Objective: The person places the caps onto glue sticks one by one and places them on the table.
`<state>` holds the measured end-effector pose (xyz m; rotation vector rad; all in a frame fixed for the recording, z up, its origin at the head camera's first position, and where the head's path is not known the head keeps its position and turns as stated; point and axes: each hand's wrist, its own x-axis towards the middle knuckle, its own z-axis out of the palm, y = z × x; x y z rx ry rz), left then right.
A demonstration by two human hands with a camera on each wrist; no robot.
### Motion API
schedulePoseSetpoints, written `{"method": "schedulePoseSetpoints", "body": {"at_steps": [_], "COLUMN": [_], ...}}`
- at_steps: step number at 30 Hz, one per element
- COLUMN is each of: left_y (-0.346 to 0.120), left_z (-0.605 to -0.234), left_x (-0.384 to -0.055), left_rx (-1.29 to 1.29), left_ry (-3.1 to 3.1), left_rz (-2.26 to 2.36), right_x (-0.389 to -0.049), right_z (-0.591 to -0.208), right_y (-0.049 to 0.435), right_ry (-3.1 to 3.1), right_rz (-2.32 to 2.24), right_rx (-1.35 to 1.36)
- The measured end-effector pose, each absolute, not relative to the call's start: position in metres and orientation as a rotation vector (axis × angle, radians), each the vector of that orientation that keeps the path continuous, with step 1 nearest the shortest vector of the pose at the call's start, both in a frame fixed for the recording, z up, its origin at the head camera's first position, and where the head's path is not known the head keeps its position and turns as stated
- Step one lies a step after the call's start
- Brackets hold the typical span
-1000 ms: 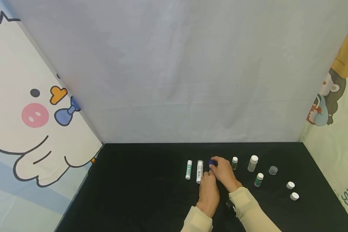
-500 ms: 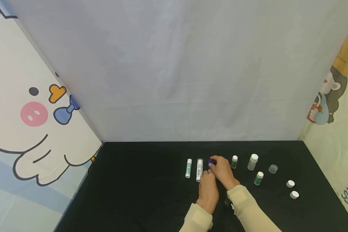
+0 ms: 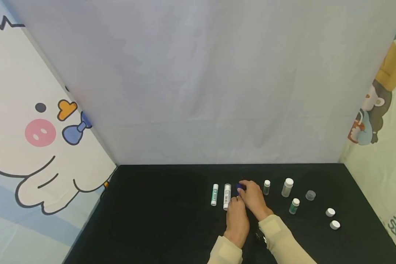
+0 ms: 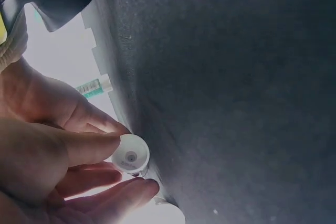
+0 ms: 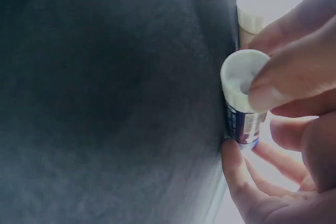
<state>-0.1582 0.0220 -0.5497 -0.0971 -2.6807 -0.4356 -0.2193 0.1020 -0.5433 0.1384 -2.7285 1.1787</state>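
Observation:
A glue stick (image 5: 245, 127) with a blue label and a white base lies on the black table, pointing away from me. My left hand (image 3: 237, 222) pinches its near, white end, which faces the camera in the left wrist view. At the far blue end, the fingers of my right hand (image 3: 254, 200) grip the stick; in the head view they cover much of it. Just left of the hands lies a larger white glue stick (image 3: 227, 197) with a clear cap. Beyond that lies a slim green-and-white glue stick (image 3: 214, 195), roughly parallel.
Right of the hands stand a small dark bottle (image 3: 266, 187), a clear bottle (image 3: 287, 187) and a green-labelled bottle (image 3: 294, 206), all white-capped. Farther right are a small clear cup (image 3: 310, 195) and two white caps, one (image 3: 330, 212) behind the other (image 3: 334, 225). A pale curtain (image 3: 198, 91) hangs behind the table.
Both hands stay on the blue glue stick with almost no movement. The head view has shifted slightly up and down; the bottles and caps keep their places.

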Motion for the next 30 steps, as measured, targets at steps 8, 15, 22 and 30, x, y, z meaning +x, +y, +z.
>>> {"method": "schedulePoseSetpoints", "body": {"at_steps": [8, 15, 22, 30], "left_y": [0.023, 0.021, 0.022, 0.021], "left_z": [-0.544, -0.538, -0.538, -0.538], "left_x": [-0.154, -0.152, -0.151, -0.153], "left_rx": [-0.112, -0.142, -0.215, -0.272], "left_ry": [-2.654, -2.635, -2.586, -2.531], "left_rz": [-0.505, -0.567, -0.619, -0.621], "right_x": [-0.21, -0.198, -0.181, -0.163], "right_z": [-0.536, -0.521, -0.507, -0.498], "right_y": [0.106, 0.108, 0.114, 0.122], "right_ry": [-2.696, -2.648, -2.619, -2.588], "right_rz": [1.177, 1.249, 1.282, 1.298], "right_rx": [0.14, 0.154, 0.134, 0.114]}}
